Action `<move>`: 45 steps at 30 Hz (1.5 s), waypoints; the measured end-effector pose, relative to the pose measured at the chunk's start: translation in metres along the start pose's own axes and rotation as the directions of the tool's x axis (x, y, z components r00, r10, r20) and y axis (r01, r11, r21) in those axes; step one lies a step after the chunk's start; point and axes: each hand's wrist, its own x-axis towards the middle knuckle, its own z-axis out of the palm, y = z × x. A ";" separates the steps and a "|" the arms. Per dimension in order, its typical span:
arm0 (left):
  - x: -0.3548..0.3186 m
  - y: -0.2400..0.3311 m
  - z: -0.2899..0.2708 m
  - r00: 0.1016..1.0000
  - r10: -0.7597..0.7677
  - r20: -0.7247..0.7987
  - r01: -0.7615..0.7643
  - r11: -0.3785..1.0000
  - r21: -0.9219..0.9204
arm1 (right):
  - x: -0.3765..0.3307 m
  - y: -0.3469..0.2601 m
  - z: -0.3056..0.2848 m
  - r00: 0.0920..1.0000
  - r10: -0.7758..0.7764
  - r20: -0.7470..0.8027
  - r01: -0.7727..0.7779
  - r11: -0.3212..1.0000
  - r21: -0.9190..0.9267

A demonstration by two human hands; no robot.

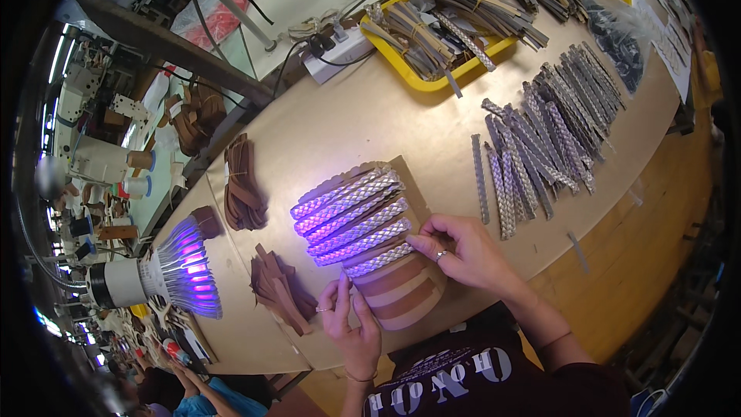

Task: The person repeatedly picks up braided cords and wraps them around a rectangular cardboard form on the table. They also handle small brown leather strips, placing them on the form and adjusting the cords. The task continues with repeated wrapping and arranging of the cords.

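Pinching the end of a braided strip (378,261) on a banded board (397,305)

In the head view, we find the right hand (463,251) at the right end of the lowest braided strip, its thumb and forefinger closed on that end; one finger bears a ring. The left hand (353,332) is at the strip's left end, fingertips close to the board's left edge. We cannot fairly tell whether those fingers grip the strip or merely touch it, as the contact is partly hidden.

We note the strip lying across the board, below a row of similar strips (351,212) set roughly parallel. Nearer the person, lighter and darker brown bands of the board are exposed, and its near end is rounded. The board rests on a tan work table (355,131).

To the left, we record a lamp (158,272) casting violet light on the row. Between lamp and board lie an upper strap bundle (243,185) and a lower strap bundle (282,289), both brown. To the right, we observe loose braided pieces (567,139) spread on the table; beyond, a yellow tray (432,86) holds narrow flat strips, some overhanging its rim. At lower left, we see another person's forearm (202,388), well apart from the board.
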 end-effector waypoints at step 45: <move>-0.012 -0.011 -0.014 0.960 0.063 -0.271 -0.104 0.985 -0.140 | 0.049 -0.035 -0.005 0.999 -0.022 -0.037 0.018 0.996 -0.083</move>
